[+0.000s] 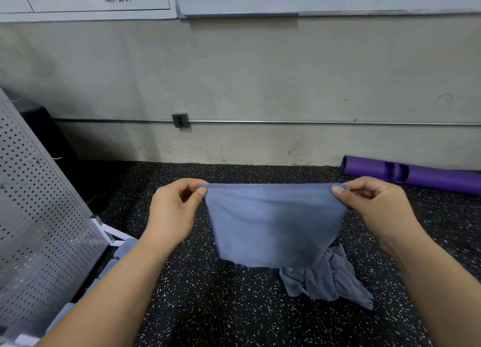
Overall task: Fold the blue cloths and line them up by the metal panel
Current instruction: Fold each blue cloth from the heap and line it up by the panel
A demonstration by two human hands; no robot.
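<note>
Cloth (276,224), blue, held up in the air between both hands, spread flat and facing the person. Its top edge runs taut and roughly level from hand to hand; the lower edge hangs free above the floor (208,307). Top edge looks doubled; cannot confirm. Left hand (177,211) pinches the upper left corner between thumb and forefinger, the remaining fingers curled in toward the palm, back of the hand turned up. Right hand (372,203) pinches the upper right corner the same way, thumb on the near face of the fabric, other fingers curled. Both forearms are bare and reach forward from the lower corners of the view, wrists about level, hands well apart at the cloth's full width. Heap (328,281) of crumpled blue fabric lies on the floor below and a little right of the held cloth, partly hidden behind its lower edge; number of pieces in it cannot be told. Panel (39,216), perforated grey metal, stands tilted at far left. Folded cloths (125,247) lie in a row along its foot, mostly covered by the left forearm; count unclear. Floor is black speckled rubber. Purple roll (416,174) lies at the foot of the wall (260,73) at right; a socket (180,120) sits on that wall.
</note>
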